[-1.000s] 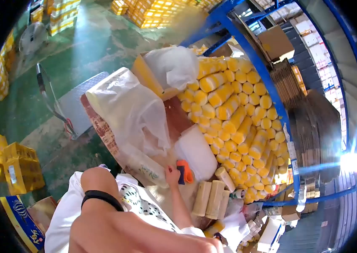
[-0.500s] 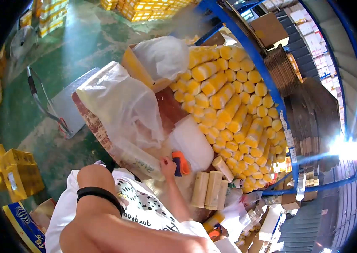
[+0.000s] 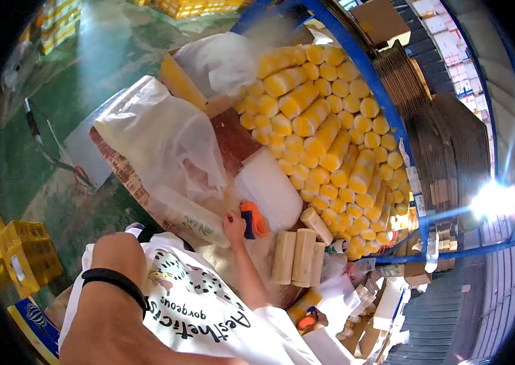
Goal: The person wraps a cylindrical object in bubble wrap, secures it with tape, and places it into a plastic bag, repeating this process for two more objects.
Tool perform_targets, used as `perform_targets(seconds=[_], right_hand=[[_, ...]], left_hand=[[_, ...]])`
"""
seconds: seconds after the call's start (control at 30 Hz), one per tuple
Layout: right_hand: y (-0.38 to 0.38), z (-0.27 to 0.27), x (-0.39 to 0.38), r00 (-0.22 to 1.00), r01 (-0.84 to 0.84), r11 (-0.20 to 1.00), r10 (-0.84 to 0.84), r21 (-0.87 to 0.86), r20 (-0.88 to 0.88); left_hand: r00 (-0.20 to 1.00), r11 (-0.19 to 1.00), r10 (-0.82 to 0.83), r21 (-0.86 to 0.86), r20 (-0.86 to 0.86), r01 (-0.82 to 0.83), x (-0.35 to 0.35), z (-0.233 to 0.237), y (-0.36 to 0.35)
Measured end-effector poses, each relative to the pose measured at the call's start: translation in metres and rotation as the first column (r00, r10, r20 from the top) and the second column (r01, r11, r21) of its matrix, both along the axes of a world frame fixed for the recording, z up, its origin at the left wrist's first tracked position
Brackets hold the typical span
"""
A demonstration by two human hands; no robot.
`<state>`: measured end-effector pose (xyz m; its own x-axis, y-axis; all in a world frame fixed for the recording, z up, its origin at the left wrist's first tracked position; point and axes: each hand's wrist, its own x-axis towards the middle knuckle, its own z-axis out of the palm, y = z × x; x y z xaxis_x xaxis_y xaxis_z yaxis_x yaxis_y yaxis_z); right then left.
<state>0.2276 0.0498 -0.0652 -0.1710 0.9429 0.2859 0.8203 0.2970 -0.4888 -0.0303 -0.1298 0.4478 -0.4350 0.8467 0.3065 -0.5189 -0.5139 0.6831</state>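
My right hand [image 3: 233, 228] is closed at the near end of a clear plastic-wrapped roll [image 3: 187, 219] with faint green print. What its fingers grip is partly hidden. Touching or just beside it, on the table, stands an orange and dark-blue object [image 3: 256, 220] resembling a tape dispenser. My left hand [image 3: 120, 248] is bent down beyond a black wristband, close in front of my white shirt, its fingers hidden. A translucent plastic sheet [image 3: 154, 134] drapes over the table's left part. Behind the orange object lies a white plastic-wrapped bundle [image 3: 269, 188].
Yellow-and-white rolls [image 3: 330, 146] are heaped on the right, inside a blue frame [image 3: 385, 97]. Several cream rolls [image 3: 297, 258] lie nearer. An open box [image 3: 181, 82] holds white plastic. Another orange tool [image 3: 309, 319] sits by a hand at lower right. Yellow cartons [image 3: 29, 255] stand left.
The view has shifted, so the scene sits slightly higher and further left. My left forearm appears further left; my right hand stays at the wrapped roll.
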Motion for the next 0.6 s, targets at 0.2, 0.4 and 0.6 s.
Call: perform_targets(seconds=[0.2, 0.4, 0.6], right_hand=[[-0.001, 0.005, -0.003, 0.998, 0.054, 0.995, -0.055, -0.088, -0.01], [0.0, 0.001, 0.002, 0.996, 0.031, 0.985, -0.045, -0.169, -0.076], [0.006, -0.013, 0.008, 0.997, 0.051, 0.984, -0.042, -0.168, 0.057]], left_hand=[[0.879, 0.715, -0.448, 0.526, -0.161, 0.461, -0.03, -0.048, 0.037], [0.551, 0.426, -0.575, 0.353, -0.605, 0.833, -0.063, -0.102, 0.076], [0.232, 0.778, -0.399, -0.193, -0.887, 0.597, -0.019, -0.275, 0.161]])
